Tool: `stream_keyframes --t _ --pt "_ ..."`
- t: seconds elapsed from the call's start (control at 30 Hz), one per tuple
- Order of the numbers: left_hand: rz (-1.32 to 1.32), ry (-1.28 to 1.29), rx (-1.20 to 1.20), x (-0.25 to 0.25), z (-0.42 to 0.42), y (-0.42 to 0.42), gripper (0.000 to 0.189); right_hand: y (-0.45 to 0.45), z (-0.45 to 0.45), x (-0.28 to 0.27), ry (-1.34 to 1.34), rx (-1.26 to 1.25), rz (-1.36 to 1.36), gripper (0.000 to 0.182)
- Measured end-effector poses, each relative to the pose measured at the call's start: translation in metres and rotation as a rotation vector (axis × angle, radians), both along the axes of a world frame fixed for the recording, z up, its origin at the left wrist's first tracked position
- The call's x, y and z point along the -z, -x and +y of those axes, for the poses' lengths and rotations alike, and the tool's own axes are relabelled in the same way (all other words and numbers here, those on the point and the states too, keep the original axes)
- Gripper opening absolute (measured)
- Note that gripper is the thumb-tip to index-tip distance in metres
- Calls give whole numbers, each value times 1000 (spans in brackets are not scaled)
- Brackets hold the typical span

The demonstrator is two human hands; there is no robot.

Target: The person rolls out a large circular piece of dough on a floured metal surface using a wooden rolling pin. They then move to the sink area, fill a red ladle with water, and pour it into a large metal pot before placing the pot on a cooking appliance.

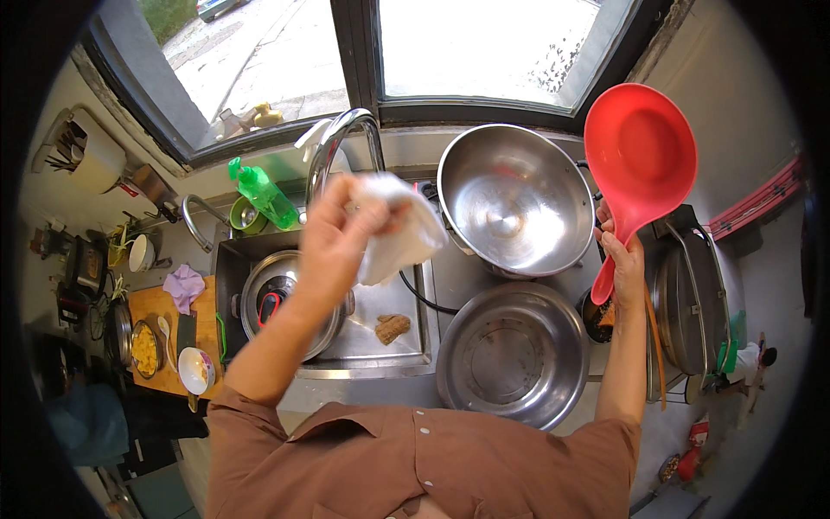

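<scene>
My left hand grips a white cloth, blurred by motion, in front of the curved faucet. In my right hand is the handle of a large red plastic ladle, its round bowl raised with the hollow facing me. Between the two hands stands a deep stainless steel pot, with nothing seen inside it. Nearer my body lies a wide metal basin with dark specks on its bottom. My left forearm partly hides a metal pan in the sink.
A brown scrubbing pad lies on the sink's drainboard. Behind the sink stands a green soap bottle. The wooden cutting board at left carries a bowl of yellow food and a white bowl. Lids stand in a rack at right.
</scene>
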State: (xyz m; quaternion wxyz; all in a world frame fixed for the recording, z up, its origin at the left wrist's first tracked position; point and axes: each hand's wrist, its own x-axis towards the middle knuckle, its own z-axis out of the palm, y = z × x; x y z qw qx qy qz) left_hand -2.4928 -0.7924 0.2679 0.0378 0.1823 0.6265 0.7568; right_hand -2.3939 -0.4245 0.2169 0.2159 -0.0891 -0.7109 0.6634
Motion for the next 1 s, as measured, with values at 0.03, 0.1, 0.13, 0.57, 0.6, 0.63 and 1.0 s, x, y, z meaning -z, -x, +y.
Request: stream_keyframes --t 0.03,0.1,0.13,0.57,0.6,0.63,1.0 --pt "90 -21 -44 -24 -3 6 13 -1 0 -3 -22 -11 -1 15" --pt "177 -86 -98 -59 -8 26 14 -3 1 -6 -68 -26 -10 13" --pt "210 -96 -146 -67 -22 48 14 -2 -1 -8 -57 -42 1 13" --pt "-274 -190 -424 69 -141 179 11 -50 34 -3 -52 -14 37 16" --pt "-315 -133 -355 81 -141 180 10 -55 32 -6 -16 -19 47 17" --pt "-367 -68 -388 88 -138 177 10 -60 31 -6 34 -20 58 17" --pt "-381 311 -299 97 -132 112 28 -70 -36 36 357 -302 -132 19"
